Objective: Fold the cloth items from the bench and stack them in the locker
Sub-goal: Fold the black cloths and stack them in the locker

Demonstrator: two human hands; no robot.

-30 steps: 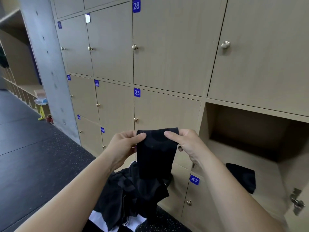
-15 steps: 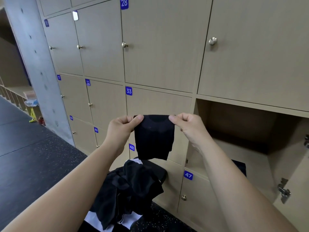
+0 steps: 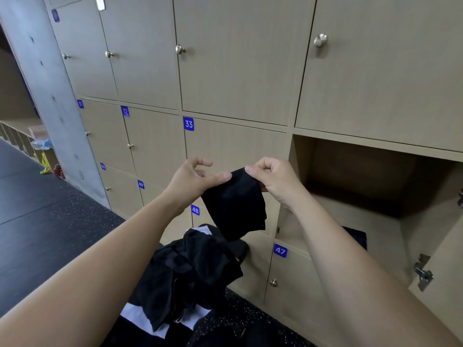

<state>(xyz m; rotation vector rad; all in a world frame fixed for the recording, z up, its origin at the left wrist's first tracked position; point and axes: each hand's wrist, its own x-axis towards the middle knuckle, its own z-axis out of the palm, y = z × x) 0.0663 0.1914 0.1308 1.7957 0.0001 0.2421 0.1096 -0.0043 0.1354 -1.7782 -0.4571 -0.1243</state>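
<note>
Folding a black cloth (image 3: 235, 206) mid-air
The right hand (image 3: 275, 179) pinches it at frame centre; the left hand (image 3: 193, 179) touches its edge with the thumb, grip unclear. Next, likely: finish folding, then set it on the 1 folded piece (image 3: 355, 237) in the open locker (image 3: 375, 171), lower right.

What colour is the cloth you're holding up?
Plain black; the head view shows the cloth best.

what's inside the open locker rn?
One dark cloth lies flat on the open locker floor near the front. The right forearm covers its left part. The back is in shadow, and nothing can be made out there.
</note>
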